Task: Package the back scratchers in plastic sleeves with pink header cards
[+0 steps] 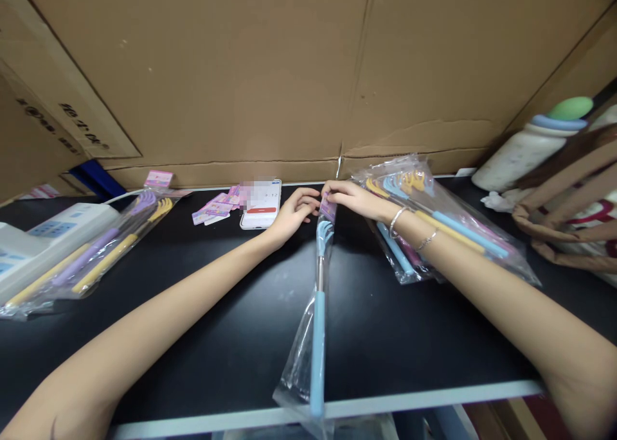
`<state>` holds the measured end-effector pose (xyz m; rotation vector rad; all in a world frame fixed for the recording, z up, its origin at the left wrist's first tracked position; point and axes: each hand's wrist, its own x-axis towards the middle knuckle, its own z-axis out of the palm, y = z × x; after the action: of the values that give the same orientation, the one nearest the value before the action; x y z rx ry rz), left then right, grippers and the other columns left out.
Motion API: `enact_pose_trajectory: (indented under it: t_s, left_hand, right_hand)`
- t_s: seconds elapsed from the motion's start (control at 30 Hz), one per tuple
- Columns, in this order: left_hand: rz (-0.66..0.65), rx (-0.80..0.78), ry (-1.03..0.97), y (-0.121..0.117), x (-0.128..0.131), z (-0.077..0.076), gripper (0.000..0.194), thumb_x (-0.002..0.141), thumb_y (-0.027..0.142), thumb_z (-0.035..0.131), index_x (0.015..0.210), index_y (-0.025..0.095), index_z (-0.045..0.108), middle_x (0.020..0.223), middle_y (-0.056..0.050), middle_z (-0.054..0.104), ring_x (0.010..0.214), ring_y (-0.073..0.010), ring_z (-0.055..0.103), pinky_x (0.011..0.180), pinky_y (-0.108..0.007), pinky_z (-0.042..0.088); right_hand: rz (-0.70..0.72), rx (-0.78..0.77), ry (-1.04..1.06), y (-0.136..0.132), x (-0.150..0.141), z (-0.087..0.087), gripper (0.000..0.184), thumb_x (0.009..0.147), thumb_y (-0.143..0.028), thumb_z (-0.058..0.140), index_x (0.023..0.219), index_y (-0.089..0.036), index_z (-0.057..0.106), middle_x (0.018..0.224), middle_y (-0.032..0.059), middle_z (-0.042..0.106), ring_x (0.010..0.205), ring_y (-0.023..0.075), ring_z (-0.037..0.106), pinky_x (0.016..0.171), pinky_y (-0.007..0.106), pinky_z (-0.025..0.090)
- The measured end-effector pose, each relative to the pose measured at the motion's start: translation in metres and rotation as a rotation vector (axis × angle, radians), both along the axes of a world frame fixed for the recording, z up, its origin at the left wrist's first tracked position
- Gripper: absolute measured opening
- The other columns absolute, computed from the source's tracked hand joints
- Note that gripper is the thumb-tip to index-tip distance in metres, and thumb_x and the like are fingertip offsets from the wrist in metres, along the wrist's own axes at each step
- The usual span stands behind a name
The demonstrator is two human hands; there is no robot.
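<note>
A blue back scratcher (319, 337) with a metal shaft lies in a clear plastic bag (301, 363), claw end away from me and handle at the table's front edge. A purple-pink header card (328, 207) sits at the bag's top, over the claw. My right hand (349, 197), with bracelets on its wrist, is closed on the card and bag top from the right. On the left, my left hand (296, 212) has loosely bent fingers slightly apart, tips close to the bag's edge; whether they touch it I cannot tell.
Bagged back scratchers (448, 225) are piled at right, others (103, 254) beside a white power strip (62, 231) at left. Loose header cards (212, 210) and a phone (261, 209) lie at the back. A bottle (525, 148) and brown bag (573, 196) stand far right; cardboard (231, 74) walls the back.
</note>
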<state>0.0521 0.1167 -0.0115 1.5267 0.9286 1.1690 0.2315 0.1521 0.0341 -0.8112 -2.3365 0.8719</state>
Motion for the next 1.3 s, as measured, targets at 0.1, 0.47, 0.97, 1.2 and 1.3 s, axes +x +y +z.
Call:
enact_pose_trajectory:
  t_s: [0.1,0.47,0.97,1.2,1.3]
  left_hand:
    - [-0.002,0.009,0.011,0.001,-0.001,0.000,0.020,0.084,0.021,0.046,0.102,0.019,0.053,0.087,-0.001,0.062,0.076,-0.0100,0.058,0.062,-0.019,0.044]
    - [0.009,-0.008,0.009,0.001,0.002,0.000,0.026,0.082,0.016,0.052,0.108,0.018,0.050,0.069,0.004,0.057,0.064,-0.0079,0.057,0.057,-0.017,0.042]
    - [0.145,-0.044,-0.070,-0.003,0.005,0.005,0.020,0.081,0.010,0.050,0.098,0.018,0.048,0.070,0.004,0.055,0.065,-0.0084,0.057,0.058,-0.018,0.043]
    - [0.056,0.087,0.016,0.001,0.002,-0.006,0.019,0.082,0.015,0.051,0.101,0.018,0.048,0.069,0.004,0.052,0.063,-0.0092,0.054,0.060,-0.021,0.043]
    - [0.027,0.164,0.068,0.001,0.001,-0.010,0.019,0.083,0.016,0.051,0.101,0.017,0.049,0.072,0.003,0.052,0.064,-0.0095,0.053,0.064,-0.022,0.043]
  right_hand:
    - [-0.026,-0.004,0.001,0.001,0.000,-0.004,0.018,0.081,-0.031,0.047,0.082,-0.015,0.055,0.077,0.0012,0.055,0.076,0.0155,0.051,0.073,0.029,0.039]
    - [-0.125,-0.027,-0.007,0.002,-0.001,-0.013,0.020,0.084,-0.031,0.051,0.094,-0.014,0.055,0.060,-0.0059,0.043,0.055,0.0088,0.040,0.054,0.022,0.031]
    - [-0.320,-0.421,0.257,-0.007,-0.010,-0.014,0.003,0.085,-0.019,0.053,0.086,-0.016,0.051,0.070,-0.0017,0.053,0.056,0.0060,0.050,0.052,0.018,0.045]
    - [-0.266,-0.360,0.221,-0.003,-0.011,-0.021,0.005,0.084,-0.016,0.052,0.088,-0.016,0.051,0.058,-0.0049,0.050,0.048,0.0060,0.046,0.045,0.017,0.037]
    - [-0.235,-0.317,0.189,-0.001,-0.010,-0.023,0.004,0.084,-0.016,0.051,0.087,-0.017,0.049,0.057,-0.0062,0.046,0.047,0.0060,0.043,0.043,0.017,0.033]
